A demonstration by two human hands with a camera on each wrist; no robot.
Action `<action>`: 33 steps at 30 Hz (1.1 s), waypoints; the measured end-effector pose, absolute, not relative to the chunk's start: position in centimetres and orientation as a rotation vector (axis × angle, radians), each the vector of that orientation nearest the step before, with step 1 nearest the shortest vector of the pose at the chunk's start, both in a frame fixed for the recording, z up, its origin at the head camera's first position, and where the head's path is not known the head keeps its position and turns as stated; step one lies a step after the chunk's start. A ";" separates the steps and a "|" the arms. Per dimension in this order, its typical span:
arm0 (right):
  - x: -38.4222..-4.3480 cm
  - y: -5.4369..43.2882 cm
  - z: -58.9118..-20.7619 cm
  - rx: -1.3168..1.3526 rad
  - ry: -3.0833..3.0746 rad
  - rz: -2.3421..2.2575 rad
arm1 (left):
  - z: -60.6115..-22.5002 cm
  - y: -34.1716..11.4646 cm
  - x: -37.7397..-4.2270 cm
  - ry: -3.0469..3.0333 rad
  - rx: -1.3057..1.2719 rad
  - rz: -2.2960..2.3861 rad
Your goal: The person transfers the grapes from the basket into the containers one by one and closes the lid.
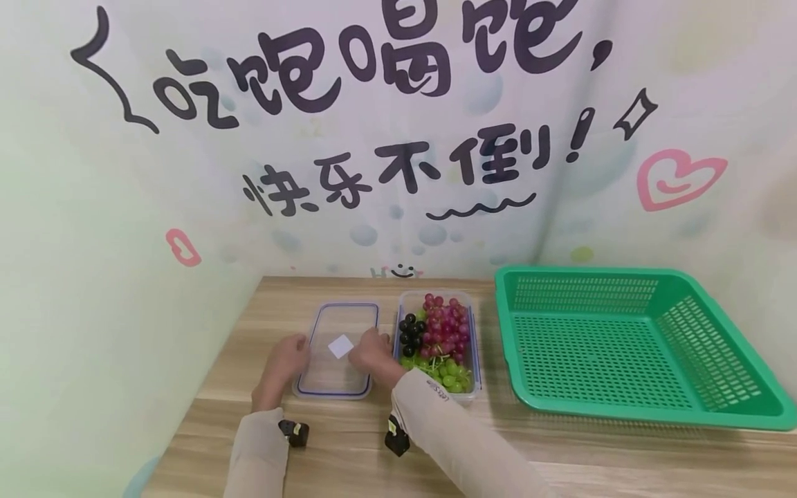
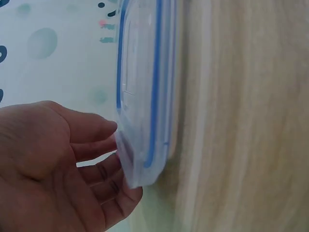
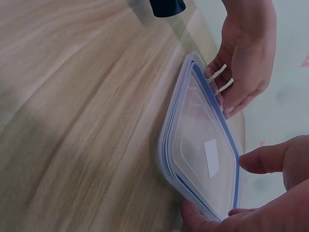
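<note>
A clear plastic lid (image 1: 333, 377) with a blue sealing ring and a white square sticker (image 1: 340, 346) is at the left part of the table. My left hand (image 1: 288, 363) is at its left side; in the left wrist view, the thumb and curled fingers (image 2: 110, 205) pinch the lid's side flap (image 2: 126, 159). On the opposite side, my right hand (image 1: 372, 351) grips the lid's edge, the thumb on the blue ring and fingers at the rim in the right wrist view. Right beside it stands a clear food box (image 1: 476, 346) holding red grapes (image 1: 445, 325), black grapes (image 1: 409, 333) and green grapes (image 1: 453, 375).
A large green plastic basket (image 1: 517, 377) takes up the table's right side. Behind the wooden table (image 1: 336, 443) hangs a printed wall cloth (image 1: 386, 235) with black lettering. Small black cameras (image 1: 396, 437) sit on both wrists.
</note>
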State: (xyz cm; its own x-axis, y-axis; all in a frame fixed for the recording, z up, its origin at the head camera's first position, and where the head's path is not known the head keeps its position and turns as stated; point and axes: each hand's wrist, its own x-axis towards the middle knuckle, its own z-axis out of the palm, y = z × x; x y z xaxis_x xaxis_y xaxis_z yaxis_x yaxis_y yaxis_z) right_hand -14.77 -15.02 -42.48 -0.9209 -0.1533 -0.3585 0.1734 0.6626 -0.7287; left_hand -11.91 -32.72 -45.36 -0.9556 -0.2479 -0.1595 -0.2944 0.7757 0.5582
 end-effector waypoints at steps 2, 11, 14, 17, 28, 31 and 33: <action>-14.8 -15.0 -42.4 0.026 2.471 -1.168 | -45.3 -32.7 -12.0 2.868 -0.464 0.924; -14.8 -14.7 -42.0 0.039 2.440 -1.183 | -44.8 -33.1 -11.8 2.866 -0.492 0.910; -14.7 -14.6 -41.9 0.023 2.446 -1.195 | -44.6 -33.3 -11.6 2.868 -0.496 0.939; -14.7 -14.5 -41.7 -0.011 2.468 -1.192 | -44.3 -33.6 -11.4 2.878 -0.483 0.949; -15.6 -12.5 -40.1 -0.186 2.463 -1.200 | -41.6 -33.7 -11.2 2.929 -0.418 0.969; -15.9 -11.9 -39.6 -0.236 2.493 -1.178 | -41.0 -33.4 -11.4 2.951 -0.394 0.967; -16.1 -11.5 -39.2 -0.254 2.499 -1.181 | -40.5 -33.2 -11.5 2.965 -0.384 0.970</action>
State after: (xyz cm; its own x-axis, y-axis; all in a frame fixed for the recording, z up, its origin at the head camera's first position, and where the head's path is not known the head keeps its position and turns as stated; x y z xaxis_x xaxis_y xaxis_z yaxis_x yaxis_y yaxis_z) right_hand -16.08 -11.47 -39.15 -0.9176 -0.3116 -0.2468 -0.0071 0.6335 -0.7737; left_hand -11.54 -33.21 -40.52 -0.9702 -0.2307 -0.0737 -0.2297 0.7798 0.5824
